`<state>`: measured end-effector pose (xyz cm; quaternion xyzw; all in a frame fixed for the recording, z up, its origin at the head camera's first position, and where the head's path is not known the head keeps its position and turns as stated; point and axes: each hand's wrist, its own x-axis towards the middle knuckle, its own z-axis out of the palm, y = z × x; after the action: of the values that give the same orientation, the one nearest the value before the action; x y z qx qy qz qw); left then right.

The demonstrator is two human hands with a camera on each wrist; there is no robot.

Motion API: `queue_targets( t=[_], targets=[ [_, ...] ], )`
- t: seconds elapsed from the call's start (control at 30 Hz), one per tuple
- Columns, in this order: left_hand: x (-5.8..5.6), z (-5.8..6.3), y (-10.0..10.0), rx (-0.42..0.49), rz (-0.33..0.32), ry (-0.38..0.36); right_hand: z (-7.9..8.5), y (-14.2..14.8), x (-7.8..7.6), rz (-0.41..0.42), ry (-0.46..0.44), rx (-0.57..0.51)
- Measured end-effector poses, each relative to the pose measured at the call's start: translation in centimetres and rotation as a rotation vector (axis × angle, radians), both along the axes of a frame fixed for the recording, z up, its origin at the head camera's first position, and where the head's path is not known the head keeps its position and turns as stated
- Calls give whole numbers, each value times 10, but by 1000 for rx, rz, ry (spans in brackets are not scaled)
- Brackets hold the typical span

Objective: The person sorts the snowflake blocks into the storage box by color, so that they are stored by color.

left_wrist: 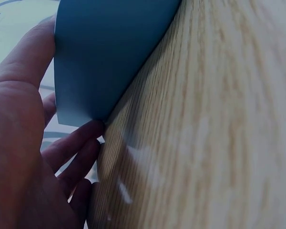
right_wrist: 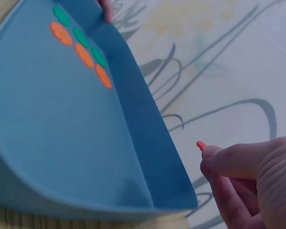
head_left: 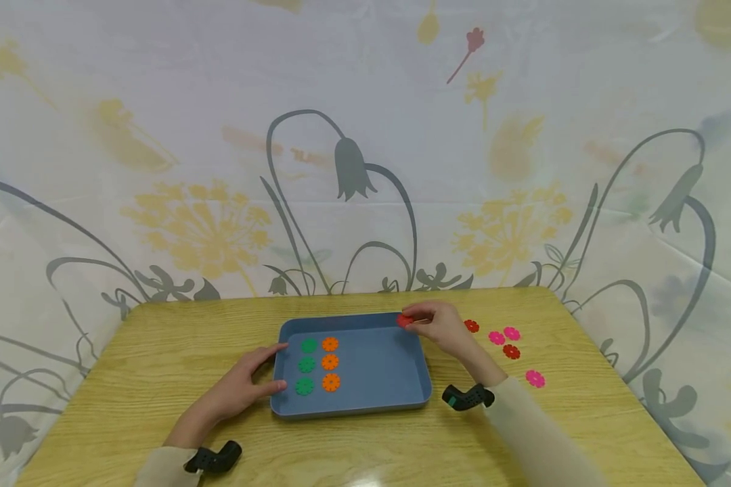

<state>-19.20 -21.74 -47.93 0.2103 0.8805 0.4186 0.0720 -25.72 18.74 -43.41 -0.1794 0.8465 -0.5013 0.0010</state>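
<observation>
My right hand (head_left: 443, 329) pinches a red notched disc (head_left: 405, 320) between thumb and fingertips, at the far right corner of the blue-grey tray (head_left: 378, 410). In the right wrist view only the edge of that red disc (right_wrist: 200, 145) shows at the fingertips. My left hand (head_left: 237, 385) rests against the tray's left side, thumb and index finger spread along the rim. Its other fingers touch low on the outer wall in the left wrist view. Inside the tray lie a column of green discs (head_left: 306, 364) and, beside it, a column of orange discs (head_left: 330, 362).
Right of the tray, loose on the wooden table (head_left: 353, 460), lie dark red discs (head_left: 512, 352) and pink discs (head_left: 535, 379). A pale flower-patterned cloth (head_left: 365, 223) hangs behind the table. Each wrist wears a black device (head_left: 466, 398).
</observation>
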Motion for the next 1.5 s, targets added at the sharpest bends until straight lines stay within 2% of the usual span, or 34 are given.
queue_targets(
  t=[0.23,0.33,0.63,0.87,1.03,1.27,1.5],
  targets=[
    [2,2,1,22,-4,-13,-7,-22,-10,35,74,115],
    [3,3,1,30,-4,-12,-8,-30,-13,42,89,132],
    [3,2,1,10,5,-5,-9,-52,-16,93,-14,36],
    [1,0,0,16,-7,14,-21,-62,-21,172,-49,-32],
    [0,-1,0,25,-12,23,-22,-67,-16,225,-100,-91],
    [0,-1,0,11,-3,16,-32,-70,-17,150,-155,-90],
    [0,-2,-1,19,-7,26,-33,-72,-16,85,-135,-41]
  ],
)
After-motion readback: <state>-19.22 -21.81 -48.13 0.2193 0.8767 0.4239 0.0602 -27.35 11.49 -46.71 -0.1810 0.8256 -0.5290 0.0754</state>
